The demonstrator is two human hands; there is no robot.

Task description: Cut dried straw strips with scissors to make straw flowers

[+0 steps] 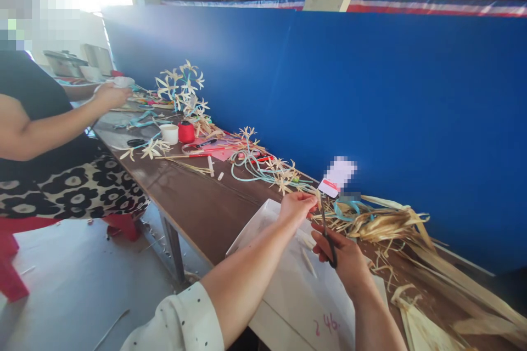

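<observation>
My left hand (pixel 297 209) is closed in a pinch on a small strip of pale dried husk (pixel 318 198). In my right hand (pixel 349 263) is a pair of scissors (pixel 331 251) with dark handles, its blades pointing up beside the strip. How far the blades are apart is hard to make out. Below both hands lies a white sheet (pixel 284 279) with red handwriting, and a cut husk piece (pixel 308 262) rests on it. Just beyond the scissors, a pile of dried husks (pixel 381 222) spreads to the right.
Pale husk flowers (pixel 282 173) with light-blue stems lie along the back of the brown table (pixel 197 203). A red thread spool (pixel 186 132) and white cup (pixel 169 134) stand farther left. A blue partition (pixel 370 93) rises behind. At left, another person's hand (pixel 111 96) is near a white cup.
</observation>
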